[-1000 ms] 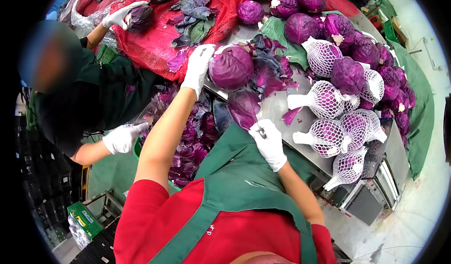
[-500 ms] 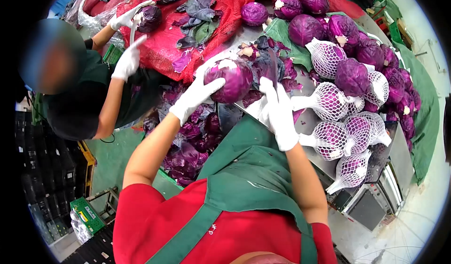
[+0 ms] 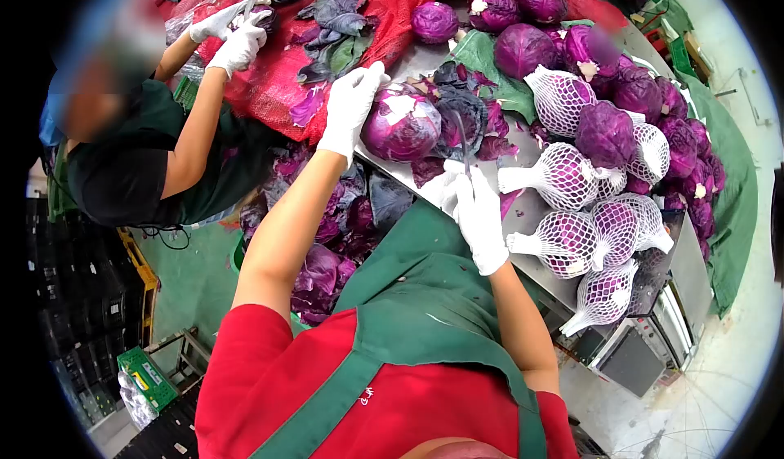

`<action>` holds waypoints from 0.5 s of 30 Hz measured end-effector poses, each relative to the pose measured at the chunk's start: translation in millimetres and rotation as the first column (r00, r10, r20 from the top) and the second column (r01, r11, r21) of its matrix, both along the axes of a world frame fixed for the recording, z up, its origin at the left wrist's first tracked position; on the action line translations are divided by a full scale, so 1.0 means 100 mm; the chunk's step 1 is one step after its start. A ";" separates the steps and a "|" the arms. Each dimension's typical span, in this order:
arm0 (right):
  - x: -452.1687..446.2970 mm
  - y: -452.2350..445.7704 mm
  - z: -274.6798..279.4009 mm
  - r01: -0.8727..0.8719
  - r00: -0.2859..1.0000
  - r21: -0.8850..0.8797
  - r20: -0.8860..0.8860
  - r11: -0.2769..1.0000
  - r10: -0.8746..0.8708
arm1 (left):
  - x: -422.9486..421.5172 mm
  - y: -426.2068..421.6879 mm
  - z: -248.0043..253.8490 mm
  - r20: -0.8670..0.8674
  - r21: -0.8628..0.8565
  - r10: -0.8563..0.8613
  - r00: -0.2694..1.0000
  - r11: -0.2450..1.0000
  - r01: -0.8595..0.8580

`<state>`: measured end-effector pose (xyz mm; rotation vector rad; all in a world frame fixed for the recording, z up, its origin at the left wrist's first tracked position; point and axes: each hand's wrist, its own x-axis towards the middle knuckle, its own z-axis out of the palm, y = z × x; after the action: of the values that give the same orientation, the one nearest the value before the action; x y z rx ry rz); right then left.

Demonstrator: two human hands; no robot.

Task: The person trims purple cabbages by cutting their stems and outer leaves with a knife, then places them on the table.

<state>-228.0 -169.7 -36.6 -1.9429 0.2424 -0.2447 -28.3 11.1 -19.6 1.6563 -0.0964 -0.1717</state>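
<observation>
On the grey metal table, our white-gloved left hand, fingers straight, flanks a round purple cabbage, our right hand grips a slim dark knife, and trimming seems in hand, calling for firm bracing next.

Produce-packing workplace — metal worktable, piled purple cabbages, netted cabbages, red mesh sacking, stacked black crates

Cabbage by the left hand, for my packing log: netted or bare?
Bare: the cabbage beside the left hand shows its surface with no netting over it.
</observation>
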 end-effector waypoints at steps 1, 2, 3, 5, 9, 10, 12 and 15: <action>-0.09 0.00 0.08 -0.017 0.981 0.022 -0.195 1.000 0.021 | -0.07 -0.07 0.04 -0.086 -0.038 0.032 0.996 0.999 -0.036; -0.13 0.04 0.12 -0.023 0.991 -0.021 -0.133 1.000 0.020 | -0.14 -0.16 -0.04 0.062 0.020 0.035 0.997 0.999 -0.036; -0.15 0.05 0.01 -0.027 0.990 -0.022 -0.142 0.999 0.024 | -0.20 -0.21 -0.13 0.209 0.073 0.036 0.977 0.996 -0.053; -0.19 0.05 -0.28 -0.044 0.999 -0.252 0.010 0.967 0.048 | 0.01 -0.13 -0.17 0.145 0.101 -0.189 0.971 0.979 0.176; -0.08 0.21 -0.04 -0.025 0.998 -0.148 -0.062 0.989 0.016 | 0.15 -0.02 -0.01 -0.042 -0.102 -0.393 0.919 0.916 0.387; -0.05 0.22 0.02 -0.037 0.998 -0.148 -0.059 0.988 0.028 | 0.15 -0.03 0.01 -0.055 -0.064 -0.399 0.915 0.916 0.396; -0.01 0.25 0.14 -0.085 0.992 -0.132 -0.101 0.988 0.072 | 0.14 -0.05 0.02 -0.042 0.002 -0.399 0.916 0.917 0.399; 0.01 0.27 0.15 -0.084 0.994 -0.170 -0.081 0.982 0.071 | 0.15 -0.03 -0.01 -0.035 -0.035 -0.383 0.923 0.924 0.382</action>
<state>-226.7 -143.1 -21.6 -2.1319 0.1999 -0.1455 -13.7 7.9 -20.8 1.5917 -0.3914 -0.4995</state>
